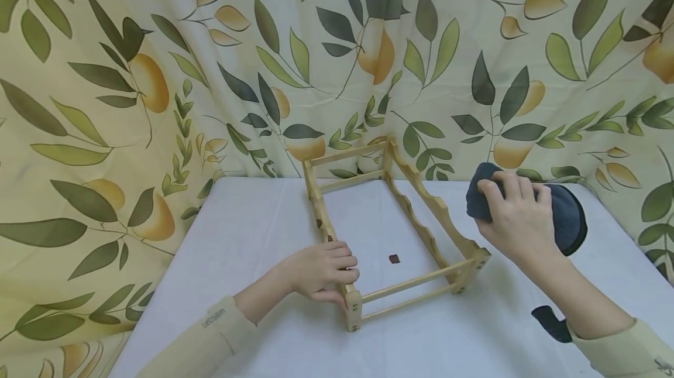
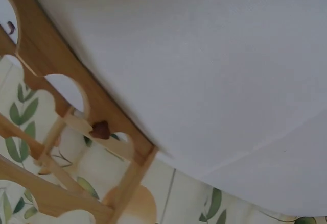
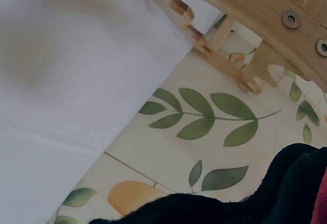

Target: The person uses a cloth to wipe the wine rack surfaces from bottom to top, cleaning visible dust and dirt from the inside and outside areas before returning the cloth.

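A light wooden rack [image 1: 421,275] with scalloped side rails and round crossbars stands on the white-covered table. My left hand [image 1: 329,270] grips its left rail near the front end, fingers curled over the top. Further along that rail sits a small dark brown piece [image 2: 100,129], seen in the left wrist view. My right hand [image 1: 518,208] holds a bunched dark blue cloth [image 1: 568,220] with a black edge, raised to the right of the rack. In the right wrist view the cloth [image 3: 286,188] fills the lower right corner, apart from the rack's bolted end.
A small dark brown chip [image 1: 394,259] lies on the white tablecloth [image 1: 253,226] inside the rack's outline. Behind the table hangs a curtain [image 1: 337,74] printed with leaves and fruit. A black strap-like piece [image 1: 553,322] shows beside the right sleeve.
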`<state>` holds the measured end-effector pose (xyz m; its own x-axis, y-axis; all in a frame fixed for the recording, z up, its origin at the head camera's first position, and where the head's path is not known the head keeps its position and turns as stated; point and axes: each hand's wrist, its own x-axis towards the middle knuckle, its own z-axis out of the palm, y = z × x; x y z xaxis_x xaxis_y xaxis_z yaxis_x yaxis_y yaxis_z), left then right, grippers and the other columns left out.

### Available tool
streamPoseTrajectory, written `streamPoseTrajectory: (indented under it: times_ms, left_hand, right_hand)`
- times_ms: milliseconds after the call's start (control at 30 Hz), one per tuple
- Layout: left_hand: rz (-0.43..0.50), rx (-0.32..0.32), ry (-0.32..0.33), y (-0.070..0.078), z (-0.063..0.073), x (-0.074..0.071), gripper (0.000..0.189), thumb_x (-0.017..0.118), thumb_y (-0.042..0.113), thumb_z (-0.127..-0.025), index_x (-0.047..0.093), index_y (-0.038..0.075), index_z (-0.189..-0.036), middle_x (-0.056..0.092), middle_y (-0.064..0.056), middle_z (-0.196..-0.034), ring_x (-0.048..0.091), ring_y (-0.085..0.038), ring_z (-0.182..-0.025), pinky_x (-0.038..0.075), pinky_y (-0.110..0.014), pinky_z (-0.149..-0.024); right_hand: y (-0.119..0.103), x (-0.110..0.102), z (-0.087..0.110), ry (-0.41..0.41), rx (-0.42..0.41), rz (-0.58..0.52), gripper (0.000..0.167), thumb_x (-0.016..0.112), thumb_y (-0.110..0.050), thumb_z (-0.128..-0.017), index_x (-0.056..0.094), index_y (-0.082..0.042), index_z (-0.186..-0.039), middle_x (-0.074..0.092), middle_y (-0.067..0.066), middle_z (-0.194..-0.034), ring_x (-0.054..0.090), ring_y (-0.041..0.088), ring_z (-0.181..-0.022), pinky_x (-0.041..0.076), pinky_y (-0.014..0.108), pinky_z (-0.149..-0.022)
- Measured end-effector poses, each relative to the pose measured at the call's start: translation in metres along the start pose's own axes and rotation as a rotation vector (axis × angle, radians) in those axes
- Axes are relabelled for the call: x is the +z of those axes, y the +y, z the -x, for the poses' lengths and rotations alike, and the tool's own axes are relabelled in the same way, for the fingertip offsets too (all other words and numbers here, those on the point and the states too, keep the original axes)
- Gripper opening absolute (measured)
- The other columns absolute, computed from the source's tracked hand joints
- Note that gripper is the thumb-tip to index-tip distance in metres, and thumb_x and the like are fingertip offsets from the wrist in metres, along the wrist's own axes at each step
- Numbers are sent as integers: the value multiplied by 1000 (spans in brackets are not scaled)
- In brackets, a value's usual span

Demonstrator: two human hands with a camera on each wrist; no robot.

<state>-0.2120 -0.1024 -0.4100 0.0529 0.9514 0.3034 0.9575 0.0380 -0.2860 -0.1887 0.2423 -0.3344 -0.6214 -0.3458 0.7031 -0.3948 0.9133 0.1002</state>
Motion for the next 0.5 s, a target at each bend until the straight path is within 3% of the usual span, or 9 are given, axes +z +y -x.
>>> streamPoseTrajectory:
  times_ms: [333,500]
  left_hand:
    - [-113,-48,58,22,-12,3,43,43,59,-86,53,17,-87,48,6,-79,47,-10,-74,36,-23,-74]
    - [-179,-83,113,34,-22,9,46,26,55,-93,52,18,-85,47,7,-78,45,-9,-71,36,-22,-72]
  right_hand:
    - [1,2,1,26,-18,4,53,72,-5,-54,47,-2,-100,46,24,-102,45,44,-90,32,59,-71]
    - [1,2,1,17,-8,3,52,72,-4,-54,47,-2,-100,46,24,-102,45,44,-92,32,58,-72]
